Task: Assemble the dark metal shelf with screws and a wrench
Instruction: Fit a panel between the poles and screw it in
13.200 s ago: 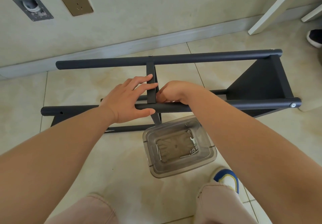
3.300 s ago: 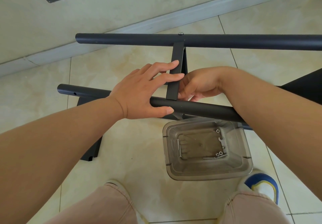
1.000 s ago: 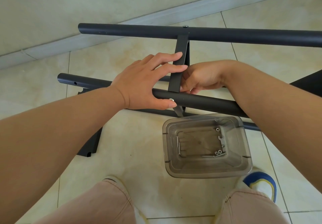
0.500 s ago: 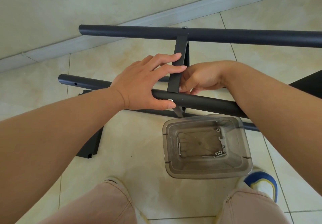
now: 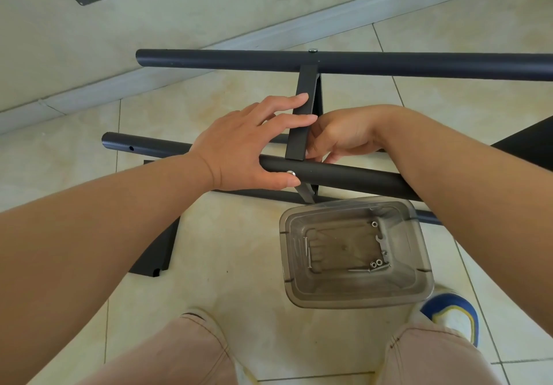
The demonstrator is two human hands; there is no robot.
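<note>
Your left hand [image 5: 239, 148] grasps near tube [image 5: 344, 176] of dark shelf frame [image 5: 359, 63] lying on floor; thumb beside seated screw [image 5: 290, 172]. Right hand [image 5: 341, 134] fingers curl behind crossbar [image 5: 300, 121], contents unseen. Spare screws in clear tub [image 5: 353, 253] below hands; more joints probably remain.

**Matt metal, clear plastic, glossy tile**

The dark round shelf tubes [image 5: 359, 63] are matt-coated metal. The clear smoky plastic tub [image 5: 419, 268] looks smooth; its small silvery screws [image 5: 375, 263] seem bare metal. Beige floor tiles [image 5: 233, 253] are glossy.
</note>
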